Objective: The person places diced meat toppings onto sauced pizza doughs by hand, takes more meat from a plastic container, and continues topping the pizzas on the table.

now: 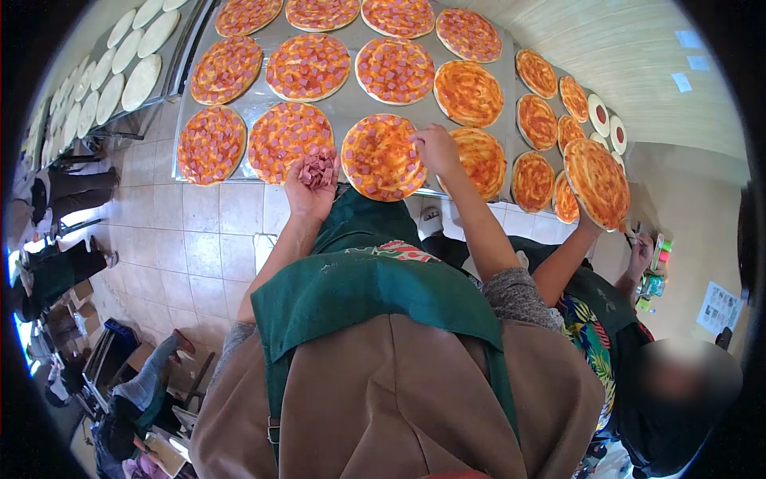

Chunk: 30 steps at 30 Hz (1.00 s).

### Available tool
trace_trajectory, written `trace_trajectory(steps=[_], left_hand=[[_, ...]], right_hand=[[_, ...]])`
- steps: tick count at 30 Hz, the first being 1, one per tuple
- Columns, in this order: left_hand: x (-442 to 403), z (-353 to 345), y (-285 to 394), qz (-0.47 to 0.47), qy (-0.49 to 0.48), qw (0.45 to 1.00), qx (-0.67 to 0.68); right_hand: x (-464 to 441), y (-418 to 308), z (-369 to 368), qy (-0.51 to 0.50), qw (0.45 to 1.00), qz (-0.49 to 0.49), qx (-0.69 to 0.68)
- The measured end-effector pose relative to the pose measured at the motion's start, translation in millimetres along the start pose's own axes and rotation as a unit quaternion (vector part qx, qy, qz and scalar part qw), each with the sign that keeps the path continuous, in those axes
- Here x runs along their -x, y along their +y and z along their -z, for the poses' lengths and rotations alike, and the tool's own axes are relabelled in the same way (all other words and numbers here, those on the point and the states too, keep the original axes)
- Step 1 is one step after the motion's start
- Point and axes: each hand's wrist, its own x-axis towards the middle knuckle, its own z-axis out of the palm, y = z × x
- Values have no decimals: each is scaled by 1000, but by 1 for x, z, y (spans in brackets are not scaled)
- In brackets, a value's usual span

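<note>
Your left hand (309,195) is palm up and cupped, with a heap of ham (317,167) in it (lots of little pink bits). It is at the near edge of the bench (341,112), by a ham pizza (287,137). The pizza (381,160) under your right hand (437,150) sits at that same edge, between the ham pizza and a sauce pizza (485,164). Your right fingers reach its right side; I cannot tell if they pinch any ham. To your right, another person (614,299) holds up a big pizza (597,185).
</note>
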Motion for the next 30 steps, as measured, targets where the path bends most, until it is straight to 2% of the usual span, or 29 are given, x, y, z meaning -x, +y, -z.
trace_trajectory(steps=[5,8,11,14,17,20,23,26,30], left_hand=[[-2,1,2,6,-4,1000,13],[0,-3,2,1,19,1000,9],[1,-4,1,-7,21,1000,5],[-1,-3,1,7,1,1000,6],[2,-5,-1,14,0,1000,1],[4,-7,-2,4,10,1000,-14],[5,-7,-1,11,0,1000,-5],[5,-4,1,10,1,1000,-1],[5,-1,3,4,-8,1000,-7]], right_hand=[[2,2,-3,19,1000,21,-1],[-3,1,5,0,998,-3,-57],[-9,18,-9,27,945,-77,-318],[-20,22,-9,-39,880,-127,-455],[-31,19,-19,-40,869,-140,-472],[-36,5,-19,-33,884,-181,-429],[-41,2,-19,-51,928,-139,-342],[-47,7,-32,-43,942,-123,-310],[-44,-20,-14,-23,979,-96,-176]])
